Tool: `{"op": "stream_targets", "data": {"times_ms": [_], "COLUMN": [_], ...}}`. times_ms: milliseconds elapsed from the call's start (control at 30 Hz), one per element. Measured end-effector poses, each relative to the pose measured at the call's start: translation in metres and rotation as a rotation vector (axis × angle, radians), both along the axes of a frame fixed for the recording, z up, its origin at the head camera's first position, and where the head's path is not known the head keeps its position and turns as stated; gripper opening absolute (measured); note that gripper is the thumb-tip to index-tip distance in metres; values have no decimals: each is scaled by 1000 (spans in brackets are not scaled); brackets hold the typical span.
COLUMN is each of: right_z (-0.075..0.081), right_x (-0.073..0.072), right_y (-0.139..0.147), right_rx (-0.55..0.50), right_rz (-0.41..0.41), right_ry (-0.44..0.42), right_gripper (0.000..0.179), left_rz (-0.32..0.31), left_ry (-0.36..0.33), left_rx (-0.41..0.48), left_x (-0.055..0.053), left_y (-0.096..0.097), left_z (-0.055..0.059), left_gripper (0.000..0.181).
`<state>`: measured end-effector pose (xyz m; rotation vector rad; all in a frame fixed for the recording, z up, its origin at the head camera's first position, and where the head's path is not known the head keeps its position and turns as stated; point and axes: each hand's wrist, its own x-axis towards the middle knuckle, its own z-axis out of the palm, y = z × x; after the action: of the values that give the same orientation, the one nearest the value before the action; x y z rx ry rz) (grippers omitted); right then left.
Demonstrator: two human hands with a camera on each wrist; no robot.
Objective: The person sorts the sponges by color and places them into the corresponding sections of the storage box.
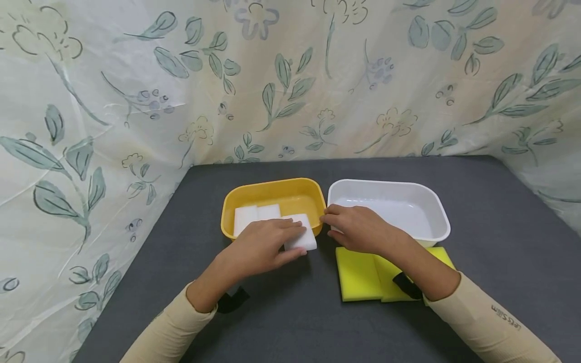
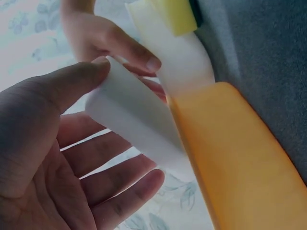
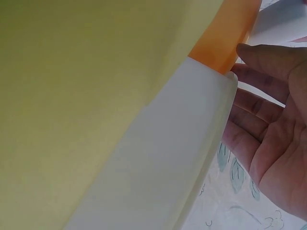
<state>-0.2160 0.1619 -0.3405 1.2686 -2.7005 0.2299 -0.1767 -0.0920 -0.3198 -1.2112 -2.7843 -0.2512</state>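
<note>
My left hand (image 1: pixel 264 246) pinches a white sponge (image 1: pixel 303 233) between thumb and fingers at the front right rim of the yellow tub (image 1: pixel 254 192). In the left wrist view this white block (image 2: pixel 136 115) is tilted, its thumb-side corner under the thumb tip. Two more white sponges (image 1: pixel 245 219) lie inside the yellow tub. My right hand (image 1: pixel 358 227) is over the left end of the white tub (image 1: pixel 436 206), fingers loosely bent and pointing toward the yellow tub. In the right wrist view the right thumb tip (image 3: pixel 244 50) overlaps the orange-looking tub wall; no sponge is in that hand.
Several yellow sponges (image 1: pixel 359 277) lie in front of the white tub, partly under the right forearm. The two tubs stand side by side on a dark grey table (image 1: pixel 290 322). A floral-patterned cloth (image 1: pixel 290 80) hangs behind the table and at its sides.
</note>
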Motion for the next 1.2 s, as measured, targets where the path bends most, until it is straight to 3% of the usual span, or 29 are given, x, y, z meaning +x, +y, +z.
{"op": "stream_targets", "data": {"times_ms": [333,667,867,1200], "right_z": [1,1,0,1], "right_x": [-1,-1,-1,-1], "right_y": [0,1,2,1], "right_rx": [5,-3,2,-9], "right_rz": [8,14,20,15], "right_ry": [16,23,28,10], "right_gripper": [33,30,31,33], "left_rz": [-14,61,62,85], "left_ry": [48,6,0,-119], "left_rx": [42,32,15,24], "left_x": [-12,-28,-37,-48], "left_y": [-1,-2,2,9], "left_z": [2,-2,-7,-11], "left_gripper": [29,32,31,33]}}
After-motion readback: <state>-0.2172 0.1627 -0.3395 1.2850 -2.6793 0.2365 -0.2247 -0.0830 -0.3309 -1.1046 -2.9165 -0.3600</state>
